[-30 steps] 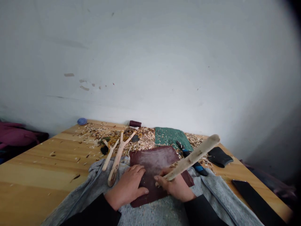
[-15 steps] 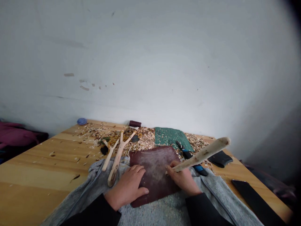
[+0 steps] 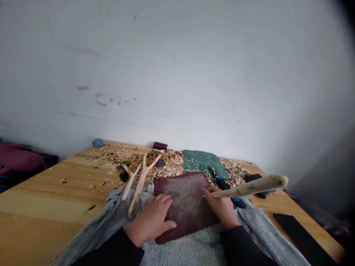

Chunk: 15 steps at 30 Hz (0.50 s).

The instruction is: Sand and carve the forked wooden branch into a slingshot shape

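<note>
A dark red sheet of sandpaper [image 3: 186, 201], dusted pale in the middle, lies over a grey cloth [image 3: 191, 249]. My left hand [image 3: 154, 220] rests flat along its left edge, fingers stretched and thumb apart. Over the sheet's right side, my right hand [image 3: 222, 210] is closed around the lower end of a peeled wooden stick [image 3: 252, 186]. The stick tilts up to the right, and its low end is mostly hidden by my fingers. Left of the sheet lie two forked pieces of peeled wood, a larger one [image 3: 139, 184] and a smaller one [image 3: 130, 184].
Wood shavings [image 3: 173, 159] cover the table's back, around a green sheet [image 3: 202, 162] and a maroon roll [image 3: 160, 146]. A black-and-blue knife-like tool [image 3: 222, 181] lies behind my right hand. A black phone [image 3: 301, 232] sits at the right. The wall [image 3: 177, 74] stands behind.
My right hand has slid a little to the right across the sandpaper, and the stick has tipped lower toward the right. My left hand stays on the sheet.
</note>
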Each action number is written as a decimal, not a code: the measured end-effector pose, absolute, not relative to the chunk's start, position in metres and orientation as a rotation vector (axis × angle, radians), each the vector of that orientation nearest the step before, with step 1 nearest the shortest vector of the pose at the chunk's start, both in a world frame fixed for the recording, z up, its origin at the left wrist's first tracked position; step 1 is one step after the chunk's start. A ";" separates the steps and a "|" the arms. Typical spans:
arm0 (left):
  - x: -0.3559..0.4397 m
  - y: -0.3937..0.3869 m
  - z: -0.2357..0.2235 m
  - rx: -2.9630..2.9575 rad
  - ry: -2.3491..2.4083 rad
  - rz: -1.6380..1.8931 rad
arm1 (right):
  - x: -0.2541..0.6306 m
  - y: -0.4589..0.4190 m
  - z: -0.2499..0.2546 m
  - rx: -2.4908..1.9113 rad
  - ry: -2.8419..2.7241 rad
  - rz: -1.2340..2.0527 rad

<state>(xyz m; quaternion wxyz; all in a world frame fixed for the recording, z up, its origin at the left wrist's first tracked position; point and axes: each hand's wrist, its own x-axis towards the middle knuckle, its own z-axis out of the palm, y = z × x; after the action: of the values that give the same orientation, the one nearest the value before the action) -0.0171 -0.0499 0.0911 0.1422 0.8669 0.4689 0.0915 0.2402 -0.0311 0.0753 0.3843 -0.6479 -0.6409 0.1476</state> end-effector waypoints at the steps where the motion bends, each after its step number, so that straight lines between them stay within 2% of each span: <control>1: -0.017 -0.050 0.091 2.505 1.353 0.266 | 0.242 -0.030 0.075 -1.648 -1.633 0.382; 5: -0.017 -0.050 0.089 2.520 1.352 0.269 | 0.228 -0.038 0.074 -1.603 -1.690 0.452; 11: -0.016 -0.049 0.089 2.512 1.366 0.276 | 0.192 -0.059 0.073 -1.288 -1.860 0.852; 15: -0.016 -0.049 0.090 2.517 1.350 0.279 | 0.202 -0.051 0.068 -1.449 -1.780 0.736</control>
<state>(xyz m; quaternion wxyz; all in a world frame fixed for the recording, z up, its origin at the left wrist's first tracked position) -0.0162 -0.0489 0.0896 0.1357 0.8689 0.4661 0.0962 0.2021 -0.0510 0.0684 0.3575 -0.5614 -0.6898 0.2851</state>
